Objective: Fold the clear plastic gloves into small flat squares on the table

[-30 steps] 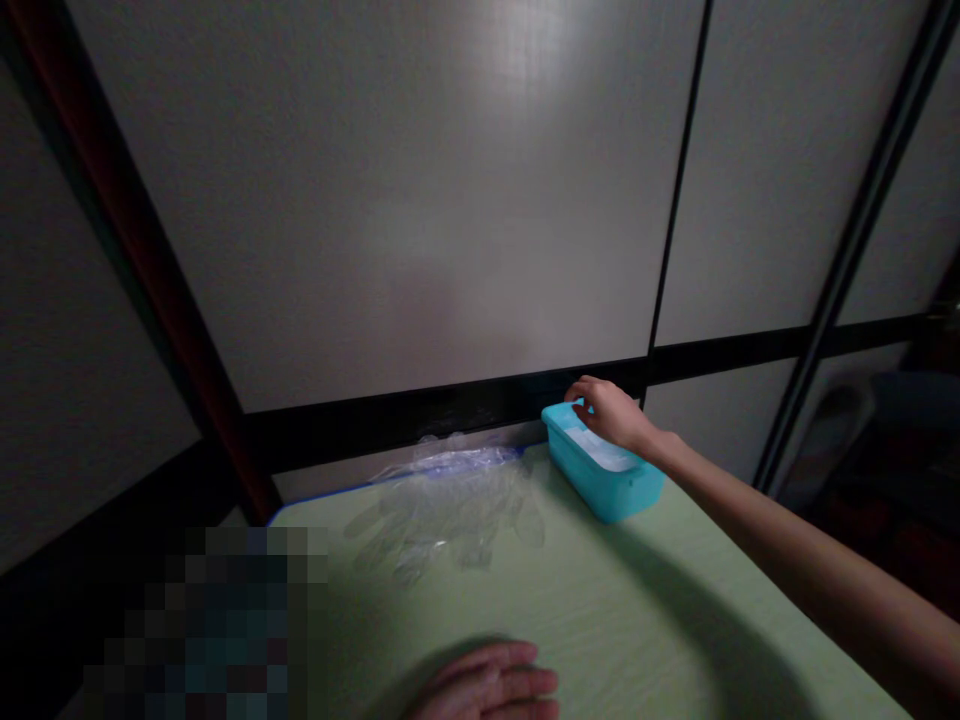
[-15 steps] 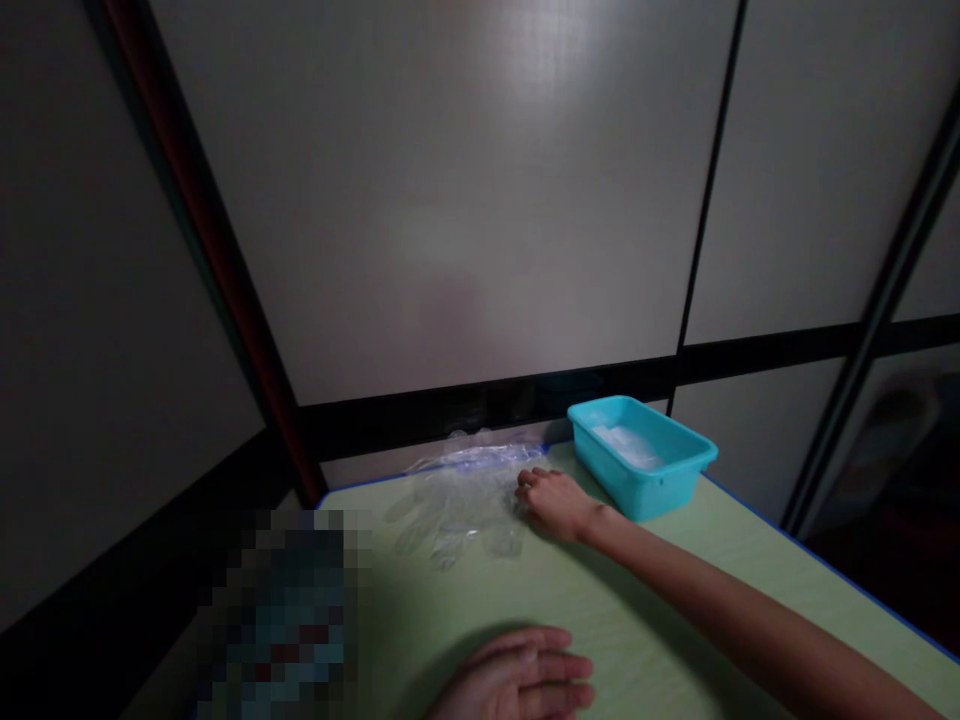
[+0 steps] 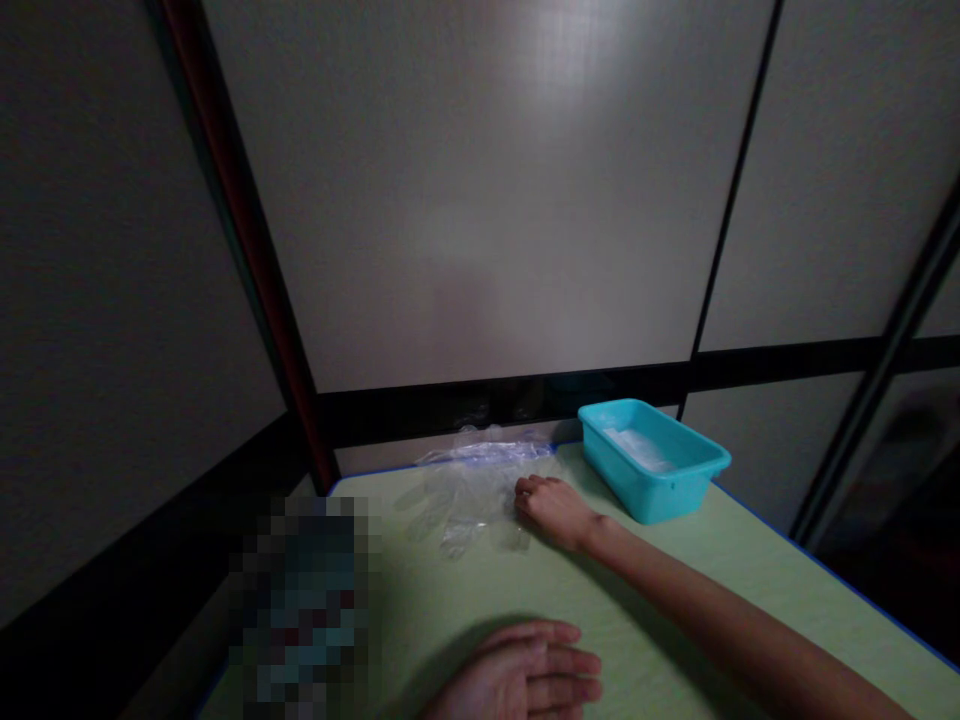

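My right hand (image 3: 553, 510) reaches out over the green table (image 3: 675, 610) and rests with curled fingers on the right edge of a heap of clear plastic gloves (image 3: 466, 492) at the table's far side. Whether its fingers pinch a glove is hard to tell in the dim light. Flat on the table near the bottom edge lies my left hand (image 3: 525, 680), palm down, fingers together, holding nothing. A turquoise plastic tub (image 3: 651, 470) with something pale and clear inside stands just right of my right hand.
Grey wall panels with dark frames rise right behind the table. A dark reddish post (image 3: 247, 250) slants down to the table's far left corner. A blurred-out patch (image 3: 307, 600) covers the left near part. The table's blue edge (image 3: 825, 575) runs along the right.
My right hand left the turquoise tub, moved left and came down on the heap of clear gloves, where it has stayed. My left hand stays flat. The view shifted slightly left.
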A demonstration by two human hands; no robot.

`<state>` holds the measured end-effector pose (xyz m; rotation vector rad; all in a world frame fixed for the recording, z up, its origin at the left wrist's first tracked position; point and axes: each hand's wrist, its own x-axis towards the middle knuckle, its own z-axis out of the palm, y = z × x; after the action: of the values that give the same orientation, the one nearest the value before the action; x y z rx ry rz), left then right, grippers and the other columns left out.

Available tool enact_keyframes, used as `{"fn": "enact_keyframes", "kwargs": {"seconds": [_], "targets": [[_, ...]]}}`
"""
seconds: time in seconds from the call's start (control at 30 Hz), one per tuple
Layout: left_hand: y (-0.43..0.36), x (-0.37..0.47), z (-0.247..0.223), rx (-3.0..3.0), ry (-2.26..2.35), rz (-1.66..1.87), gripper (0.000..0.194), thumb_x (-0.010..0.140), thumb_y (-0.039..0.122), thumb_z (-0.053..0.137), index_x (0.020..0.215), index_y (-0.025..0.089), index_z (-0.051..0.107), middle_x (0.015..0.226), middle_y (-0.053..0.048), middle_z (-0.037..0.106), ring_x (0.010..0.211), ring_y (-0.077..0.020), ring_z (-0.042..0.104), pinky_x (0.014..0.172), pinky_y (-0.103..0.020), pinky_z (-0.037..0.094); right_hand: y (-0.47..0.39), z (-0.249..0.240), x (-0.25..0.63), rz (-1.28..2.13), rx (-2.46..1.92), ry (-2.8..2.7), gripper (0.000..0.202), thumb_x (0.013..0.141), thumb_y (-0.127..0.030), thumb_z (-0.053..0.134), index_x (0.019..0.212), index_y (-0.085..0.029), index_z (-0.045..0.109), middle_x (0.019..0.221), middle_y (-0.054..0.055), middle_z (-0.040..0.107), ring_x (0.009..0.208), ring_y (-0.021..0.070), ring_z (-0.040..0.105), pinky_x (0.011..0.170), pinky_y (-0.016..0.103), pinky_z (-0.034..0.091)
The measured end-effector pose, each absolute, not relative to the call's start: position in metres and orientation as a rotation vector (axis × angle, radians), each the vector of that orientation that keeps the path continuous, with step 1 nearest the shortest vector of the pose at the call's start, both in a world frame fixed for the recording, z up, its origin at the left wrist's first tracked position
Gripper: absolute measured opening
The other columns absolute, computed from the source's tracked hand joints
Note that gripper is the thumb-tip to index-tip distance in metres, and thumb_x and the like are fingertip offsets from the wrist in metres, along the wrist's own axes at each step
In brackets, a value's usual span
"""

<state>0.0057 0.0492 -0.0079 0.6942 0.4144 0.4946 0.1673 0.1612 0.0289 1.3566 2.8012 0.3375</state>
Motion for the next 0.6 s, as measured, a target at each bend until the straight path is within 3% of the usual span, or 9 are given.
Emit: {"fn": "enact_keyframes", "kwargs": {"seconds": [0.37,0.6], "targets": [[0.047,0.007,-0.009,0.684,0.406,0.528,0.026,0.083,0.022,0.051,0.102,0.011,0.064,0.107,-0.014,0.065,0.099,-0.0221,0.060,0.087,-0.034,0.036,0.177,0.028,0.154,0.274,1.517,2.767,0.028,0.088,-0.029,0.050,0.111,-0.014,0.051,0.110,0.008,0.053,0.092,0.0192,0.056,0.077,0.038,0.048],[0.049,0.005,-0.011,0.643,0.389,0.503,0.025,0.083,0.022,0.051,0.103,0.011,0.062,0.106,-0.014,0.065,0.099,-0.0222,0.059,0.088,-0.034,0.035,0.174,0.055,0.159,0.278,1.651,2.902,0.026,0.088,-0.029,0.050,0.110,-0.014,0.052,0.108,0.007,0.054,0.091,0.0186,0.056,0.076,0.038,0.048]]}}
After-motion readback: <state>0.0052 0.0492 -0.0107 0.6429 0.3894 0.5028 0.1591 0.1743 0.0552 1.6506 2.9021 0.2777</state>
